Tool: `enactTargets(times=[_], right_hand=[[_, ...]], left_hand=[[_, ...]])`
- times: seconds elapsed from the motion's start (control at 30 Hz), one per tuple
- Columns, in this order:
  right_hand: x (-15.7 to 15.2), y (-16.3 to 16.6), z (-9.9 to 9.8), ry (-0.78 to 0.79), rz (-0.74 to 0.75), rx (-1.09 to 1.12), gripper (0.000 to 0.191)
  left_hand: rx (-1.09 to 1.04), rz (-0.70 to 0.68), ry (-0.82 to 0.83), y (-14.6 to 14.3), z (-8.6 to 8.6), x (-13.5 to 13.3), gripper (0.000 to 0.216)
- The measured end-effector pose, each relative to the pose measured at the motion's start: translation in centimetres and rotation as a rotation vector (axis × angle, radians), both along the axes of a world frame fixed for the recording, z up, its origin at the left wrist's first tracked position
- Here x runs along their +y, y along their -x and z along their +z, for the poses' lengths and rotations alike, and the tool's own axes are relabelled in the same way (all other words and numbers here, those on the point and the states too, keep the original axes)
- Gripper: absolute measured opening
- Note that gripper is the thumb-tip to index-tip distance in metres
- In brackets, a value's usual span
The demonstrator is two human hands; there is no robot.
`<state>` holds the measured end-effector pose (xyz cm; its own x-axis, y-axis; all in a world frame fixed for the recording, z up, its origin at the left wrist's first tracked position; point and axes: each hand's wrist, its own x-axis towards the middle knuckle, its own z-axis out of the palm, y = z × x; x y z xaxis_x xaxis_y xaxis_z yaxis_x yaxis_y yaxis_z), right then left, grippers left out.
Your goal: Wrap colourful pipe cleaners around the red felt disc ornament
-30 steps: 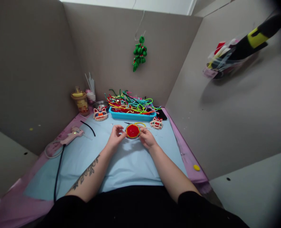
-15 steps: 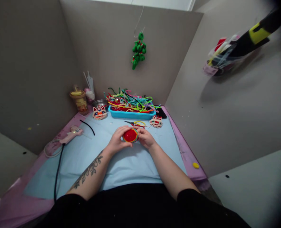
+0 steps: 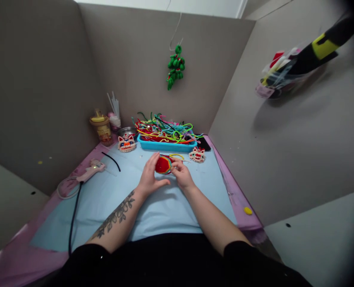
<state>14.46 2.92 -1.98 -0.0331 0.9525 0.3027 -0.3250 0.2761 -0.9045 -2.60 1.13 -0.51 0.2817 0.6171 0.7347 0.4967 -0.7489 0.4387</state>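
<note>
A round red piece with a rim of yellow, orange and blue (image 3: 163, 164) is held up over the light blue cloth. My right hand (image 3: 180, 173) pinches it by its right edge between thumb and fingers. At its left side, my left hand (image 3: 151, 175) has its fingers stretched up against the piece, while the thumb points away below it. Just behind lie scissors with a yellow handle (image 3: 176, 156), partly covered by the piece and my right hand.
A blue tray (image 3: 167, 146) heaped with coloured pipe cleaners stands at the back, between two lion-head pieces (image 3: 126, 143) (image 3: 197, 154). A pink glue gun (image 3: 91, 170) with its cord and a black pipe cleaner (image 3: 111, 160) lie left. A cup (image 3: 101, 129) stands back left; a yellow disc (image 3: 248, 211) lies right.
My left thumb has come away from the round piece, and the left fingers have straightened. The piece has turned and risen a little in my right hand. The view has shifted slightly.
</note>
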Motion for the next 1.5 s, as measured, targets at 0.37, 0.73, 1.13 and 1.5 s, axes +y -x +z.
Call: enactTargets(times=[0.37,0.73,1.13,1.5], right_hand=[[-2.0,1.2,0.9,-0.03,0.042,-0.145,0.016],[-1.2,0.8,0.4,0.11,0.118,0.07,0.019],[-1.2,0.2,0.7,0.288,0.486,0.154,0.031],[-0.6,0.2,0.2,0.247,0.372,0.148,0.02]], left_hand=[[-0.11,-0.102,-0.086,-0.3,0.4,-0.3,0.057],[-0.154,-0.081,0.076,0.2,0.8,-0.2,0.084],[-0.007,-0.396,0.148,0.2,1.1,-0.2,0.081],[-0.04,-0.384,0.121,0.3,1.2,-0.1,0.079]])
